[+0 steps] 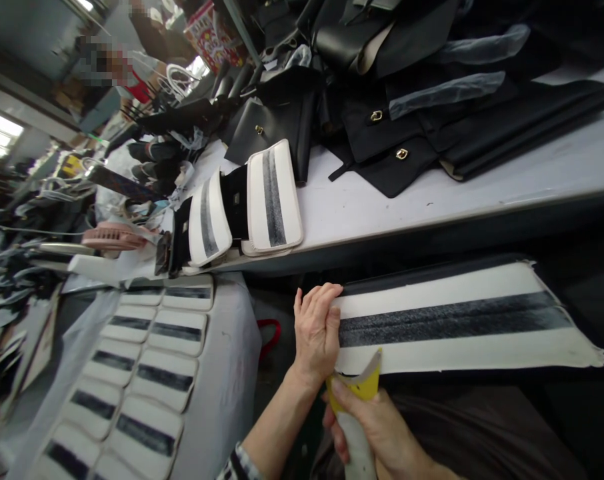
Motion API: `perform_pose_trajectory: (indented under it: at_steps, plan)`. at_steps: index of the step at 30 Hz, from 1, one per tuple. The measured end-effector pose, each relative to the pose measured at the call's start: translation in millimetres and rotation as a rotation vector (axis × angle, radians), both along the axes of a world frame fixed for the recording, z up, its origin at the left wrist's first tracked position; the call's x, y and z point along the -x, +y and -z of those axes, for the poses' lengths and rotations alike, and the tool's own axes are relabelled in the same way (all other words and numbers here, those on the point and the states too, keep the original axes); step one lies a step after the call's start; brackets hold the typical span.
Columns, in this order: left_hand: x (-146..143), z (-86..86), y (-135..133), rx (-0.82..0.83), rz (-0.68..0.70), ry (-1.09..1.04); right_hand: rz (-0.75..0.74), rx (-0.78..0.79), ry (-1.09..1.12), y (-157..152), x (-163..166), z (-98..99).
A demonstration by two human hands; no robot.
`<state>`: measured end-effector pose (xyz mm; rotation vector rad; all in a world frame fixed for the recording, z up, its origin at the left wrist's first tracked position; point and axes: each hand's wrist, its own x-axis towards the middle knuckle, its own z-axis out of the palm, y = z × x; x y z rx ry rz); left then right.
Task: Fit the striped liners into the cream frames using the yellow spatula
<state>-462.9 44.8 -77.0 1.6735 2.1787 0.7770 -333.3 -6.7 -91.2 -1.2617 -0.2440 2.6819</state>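
Observation:
My left hand (318, 330) grips the left end of a long white panel (432, 353) with a dark grey band along its middle. Its fingers are bent together at the panel's upper edge. Just below, my right hand (377, 420) is wrapped around the pale grey handle of a yellow-headed hand tool (359, 387). The tool's curved, pointed tip lies over the panel's lower edge near my left hand; whether it touches cannot be seen. Black material shows behind the panel, and its right end has frayed edges.
Two black pieces with white striped flaps (277, 200) stand at the edge of the white table (352, 213). Black bag parts with gold clasps (402, 155) lie behind. Left, several striped panels (149, 433) lie in rows on a covered surface, near a pink fan (113, 235). People are in the background.

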Motion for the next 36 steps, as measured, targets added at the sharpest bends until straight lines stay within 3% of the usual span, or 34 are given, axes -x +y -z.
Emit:
perform_pose_trajectory:
  at_steps: [6, 16, 18, 22, 24, 27, 30, 33, 36]
  plan:
    - [-6, -1.4, 3, -0.008, -0.048, 0.038, 0.008, -0.022, 0.012, 2, -6, 4.1]
    - [-26, -7.9, 8, -0.083, -0.142, 0.185, -0.004, -0.032, 0.077, 6, -24, -5.0]
    - [-23, -6.2, 8, -0.120, -0.153, 0.059, -0.046, -0.082, 0.080, 4, -30, -4.4]
    - [-7, 4.5, 8, -0.267, -0.281, -0.626, -0.068, -0.235, 0.040, 3, -42, -4.3]
    - [-1, 10.7, -1, -0.336, -0.355, -0.839, -0.063, -0.262, 0.011, 5, -49, -6.8]
    - [-3, 16.4, -31, -0.362, -0.406, -0.977, -0.046, -0.266, -0.016, 14, -63, -15.6]
    - [-16, 16.0, -66, -0.264, -0.339, -1.037, -0.031, -0.330, -0.031, 34, -75, -29.5]
    - [-27, 12.8, -84, -0.161, -0.246, -1.042, -0.102, -0.473, -0.063, 72, -83, -46.6]
    - [-29, 13.1, -83, -0.136, -0.226, -1.054, -0.223, -0.705, -0.141, 124, -85, -65.1]
